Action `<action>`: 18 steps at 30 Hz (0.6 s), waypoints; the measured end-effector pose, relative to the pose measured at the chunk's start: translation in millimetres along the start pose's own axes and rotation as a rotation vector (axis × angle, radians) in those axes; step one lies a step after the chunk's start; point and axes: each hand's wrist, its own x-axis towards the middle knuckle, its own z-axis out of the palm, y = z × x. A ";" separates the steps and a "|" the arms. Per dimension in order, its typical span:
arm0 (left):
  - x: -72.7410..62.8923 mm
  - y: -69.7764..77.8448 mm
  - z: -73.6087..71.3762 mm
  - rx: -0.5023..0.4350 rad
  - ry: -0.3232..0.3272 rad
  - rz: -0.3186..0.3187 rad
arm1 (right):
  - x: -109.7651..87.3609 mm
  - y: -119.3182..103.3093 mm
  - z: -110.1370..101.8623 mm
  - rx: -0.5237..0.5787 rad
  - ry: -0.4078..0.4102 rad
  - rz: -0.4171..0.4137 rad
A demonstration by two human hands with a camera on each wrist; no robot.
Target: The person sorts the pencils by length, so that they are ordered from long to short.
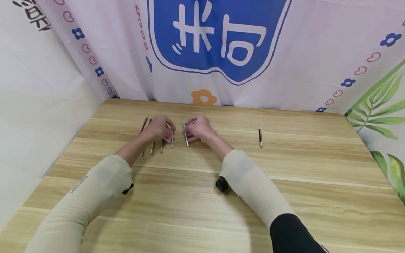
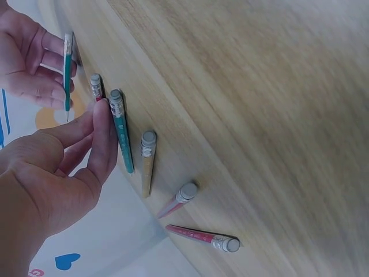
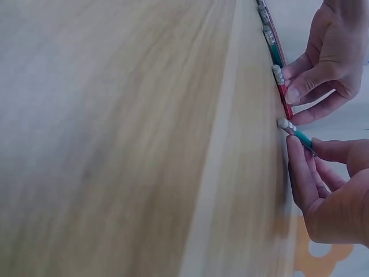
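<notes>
Near the back of the table, my left hand (image 1: 160, 127) has its thumb and fingers around a red pencil (image 3: 284, 95) that lies with its eraser end toward me. Just to the right, my right hand (image 1: 199, 128) pinches a green pencil (image 1: 186, 134) between thumb and fingers, eraser end also toward me. Left of the red pencil, partly under my left hand and forearm, more pencils lie in a row: another green pencil (image 2: 122, 133), a yellowish pencil (image 2: 147, 170) and reddish ones, including a red pencil (image 2: 199, 235) at the far end.
A dark pencil (image 1: 260, 136) lies alone on the right side of the wooden table (image 1: 177, 203). Behind the table's back edge hangs a white printed cloth (image 1: 284, 84) with a blue emblem. A white wall covering (image 1: 41, 105) borders the left side.
</notes>
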 end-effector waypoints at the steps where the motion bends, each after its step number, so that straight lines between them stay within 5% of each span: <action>1: 0.0 0.1 0.0 0.000 0.000 0.001 | 0.5 -0.2 0.8 0.003 0.006 0.004; 18: 3.1 -2.9 -1.4 -0.023 -0.025 0.002 | 12.8 -6.3 18.9 -0.067 0.130 0.030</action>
